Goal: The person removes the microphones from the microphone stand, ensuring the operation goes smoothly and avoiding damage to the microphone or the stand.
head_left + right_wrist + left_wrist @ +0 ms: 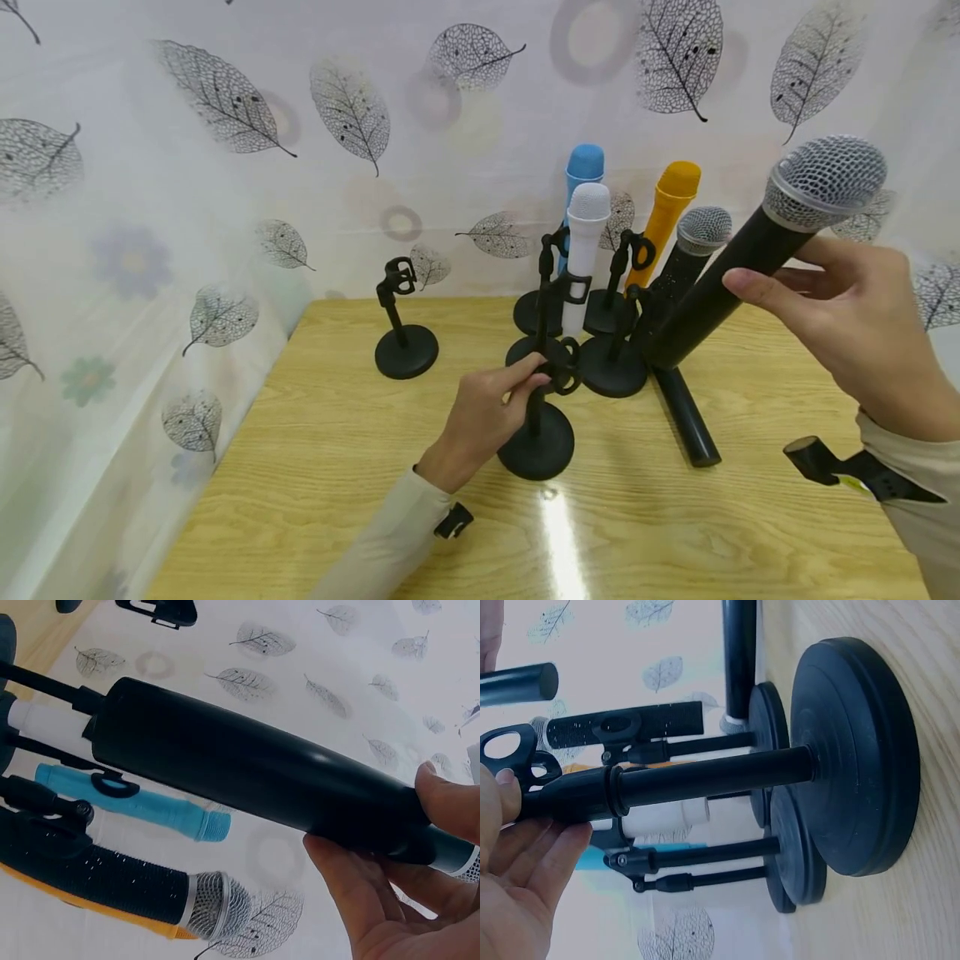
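My left hand pinches the upper part of the nearest black microphone stand, just below its clip. The stand's round base is upright on the table, and the clip's rings hold nothing. In my right hand is a black microphone with a silver mesh head, gripped between thumb and fingers near the head. It hangs tilted in the air, head up to the right. Its lower end points down left towards the stands. The right wrist view shows my thumb above the body and fingers beneath.
Behind stand a blue microphone, a white one, an orange one and a speckled black one, in stands. A black microphone lies on the table. A stand without a microphone is at left.
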Available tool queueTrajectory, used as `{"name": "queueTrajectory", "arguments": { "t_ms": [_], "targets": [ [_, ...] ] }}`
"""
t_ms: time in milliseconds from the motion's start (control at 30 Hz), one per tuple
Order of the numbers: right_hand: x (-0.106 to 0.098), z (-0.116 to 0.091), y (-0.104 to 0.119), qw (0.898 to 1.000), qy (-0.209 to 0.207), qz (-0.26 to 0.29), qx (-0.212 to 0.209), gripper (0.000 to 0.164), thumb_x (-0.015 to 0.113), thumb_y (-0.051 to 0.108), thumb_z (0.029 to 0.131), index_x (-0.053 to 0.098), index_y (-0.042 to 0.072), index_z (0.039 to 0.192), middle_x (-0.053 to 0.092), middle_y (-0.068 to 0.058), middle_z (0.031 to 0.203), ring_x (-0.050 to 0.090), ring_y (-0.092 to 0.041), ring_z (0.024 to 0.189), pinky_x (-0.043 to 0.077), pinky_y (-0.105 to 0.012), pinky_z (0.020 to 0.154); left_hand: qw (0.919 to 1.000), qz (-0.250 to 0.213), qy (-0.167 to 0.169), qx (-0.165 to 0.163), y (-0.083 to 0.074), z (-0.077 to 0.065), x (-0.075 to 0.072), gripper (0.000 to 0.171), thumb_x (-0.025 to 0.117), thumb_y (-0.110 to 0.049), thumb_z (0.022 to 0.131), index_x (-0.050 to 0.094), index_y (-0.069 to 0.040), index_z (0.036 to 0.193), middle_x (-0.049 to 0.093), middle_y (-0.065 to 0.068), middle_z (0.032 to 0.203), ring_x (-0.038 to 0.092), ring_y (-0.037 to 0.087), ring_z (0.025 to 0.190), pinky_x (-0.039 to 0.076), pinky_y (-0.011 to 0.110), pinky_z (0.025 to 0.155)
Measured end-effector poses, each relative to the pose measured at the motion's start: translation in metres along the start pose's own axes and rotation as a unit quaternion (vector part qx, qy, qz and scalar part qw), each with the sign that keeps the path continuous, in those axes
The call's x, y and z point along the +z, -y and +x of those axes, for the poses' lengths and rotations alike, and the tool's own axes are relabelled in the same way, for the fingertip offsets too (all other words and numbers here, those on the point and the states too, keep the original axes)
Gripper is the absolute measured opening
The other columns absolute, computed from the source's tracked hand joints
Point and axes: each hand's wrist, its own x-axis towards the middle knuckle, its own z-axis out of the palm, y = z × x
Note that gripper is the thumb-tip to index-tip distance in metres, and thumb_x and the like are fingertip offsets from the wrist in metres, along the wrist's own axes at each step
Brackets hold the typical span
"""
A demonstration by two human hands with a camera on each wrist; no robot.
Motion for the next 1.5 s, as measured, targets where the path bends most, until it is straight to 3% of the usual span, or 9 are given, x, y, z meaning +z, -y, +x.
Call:
{"name": "queueTrajectory", "arguments": {
  "t_ms": [133, 267, 433, 767, 1033, 1100, 1267, 1333, 1500],
  "targets": [
    [-0.004, -0.001, -0.010, 1.000, 0.001, -0.024, 0.020, 0.033, 0.080, 0.002, 0.087, 0.074, 0.013, 0.117, 0.071, 0.011, 0.113, 0.071, 0.003, 0.085, 0.048, -0.008, 0.077, 0.9998, 0.012, -0.016, -0.002, 0.005, -0.006, -0.009, 0.018, 0.072, -0.011, 0.094, 0.074, -0.005, 0.112, 0.077, 0.005, 0.090, 0.058, 0.004, 0.053, 0.043, 0.013, 0.054],
    [-0.008, -0.001, -0.017, 0.999, -0.003, -0.031, 0.038, 0.032, 0.080, 0.003, 0.087, 0.072, 0.007, 0.118, 0.070, 0.013, 0.108, 0.070, 0.006, 0.086, 0.047, -0.007, 0.077, 0.9993, 0.021, -0.031, -0.005, 0.011, -0.012, -0.018, 0.025, 0.076, -0.007, 0.091, 0.075, -0.001, 0.115, 0.077, 0.010, 0.097, 0.070, 0.010, 0.064, 0.049, 0.016, 0.057],
    [-0.011, -0.001, -0.026, 0.998, -0.009, -0.034, 0.050, 0.037, 0.080, 0.003, 0.086, 0.069, 0.002, 0.122, 0.068, 0.014, 0.109, 0.067, 0.009, 0.090, 0.047, -0.007, 0.079, 0.9985, 0.031, -0.042, -0.015, 0.019, -0.018, -0.029, 0.025, 0.075, -0.006, 0.091, 0.075, 0.000, 0.115, 0.077, 0.011, 0.099, 0.074, 0.014, 0.072, 0.051, 0.018, 0.057],
    [-0.021, -0.006, -0.046, 0.992, -0.006, -0.083, 0.099, 0.046, 0.077, 0.018, 0.092, 0.063, 0.007, 0.135, 0.060, 0.018, 0.118, 0.058, 0.018, 0.094, 0.045, -0.016, 0.097, 0.9952, 0.058, -0.070, -0.036, 0.036, -0.026, -0.055, 0.020, 0.075, -0.005, 0.091, 0.076, -0.001, 0.111, 0.077, 0.009, 0.088, 0.068, 0.013, 0.058, 0.041, 0.017, 0.047],
    [-0.024, -0.008, -0.064, 0.988, -0.009, -0.089, 0.129, 0.058, 0.077, 0.021, 0.093, 0.054, 0.005, 0.143, 0.056, 0.019, 0.112, 0.057, 0.010, 0.096, 0.043, -0.007, 0.086, 0.9904, 0.094, -0.087, -0.052, 0.050, -0.034, -0.073, 0.024, 0.076, -0.003, 0.090, 0.075, 0.003, 0.113, 0.076, 0.014, 0.091, 0.065, 0.013, 0.056, 0.046, 0.020, 0.050],
    [-0.024, -0.009, -0.069, 0.985, -0.008, -0.095, 0.144, 0.064, 0.076, 0.024, 0.093, 0.049, 0.005, 0.147, 0.057, 0.013, 0.118, 0.055, 0.004, 0.102, 0.042, -0.008, 0.085, 0.9892, 0.102, -0.092, -0.051, 0.052, -0.036, -0.078, 0.026, 0.076, -0.002, 0.089, 0.074, 0.004, 0.114, 0.076, 0.015, 0.092, 0.065, 0.013, 0.055, 0.046, 0.020, 0.050],
    [-0.026, -0.008, -0.080, 0.986, -0.010, -0.065, 0.151, 0.048, 0.077, 0.019, 0.093, 0.053, 0.018, 0.135, 0.060, 0.013, 0.113, 0.059, 0.004, 0.099, 0.047, -0.009, 0.081, 0.9860, 0.117, -0.106, -0.054, 0.059, -0.042, -0.089, 0.027, 0.076, 0.000, 0.088, 0.074, 0.003, 0.115, 0.076, 0.015, 0.089, 0.057, 0.011, 0.046, 0.039, 0.018, 0.046],
    [-0.027, -0.007, -0.084, 0.989, -0.011, -0.048, 0.142, 0.040, 0.077, 0.014, 0.092, 0.057, 0.021, 0.125, 0.060, 0.021, 0.103, 0.062, 0.009, 0.088, 0.049, -0.009, 0.074, 0.9848, 0.122, -0.110, -0.056, 0.062, -0.043, -0.094, 0.026, 0.076, 0.001, 0.088, 0.075, 0.002, 0.114, 0.076, 0.015, 0.086, 0.054, 0.010, 0.045, 0.038, 0.018, 0.046],
    [-0.028, -0.006, -0.098, 0.991, -0.004, -0.044, 0.128, 0.034, 0.077, 0.012, 0.091, 0.062, 0.015, 0.121, 0.064, 0.023, 0.096, 0.064, 0.008, 0.081, 0.051, -0.010, 0.071, 0.9823, 0.132, -0.117, -0.063, 0.067, -0.046, -0.104, 0.025, 0.076, 0.002, 0.088, 0.075, 0.004, 0.113, 0.076, 0.015, 0.086, 0.059, 0.012, 0.050, 0.045, 0.019, 0.051]
  ]
}}
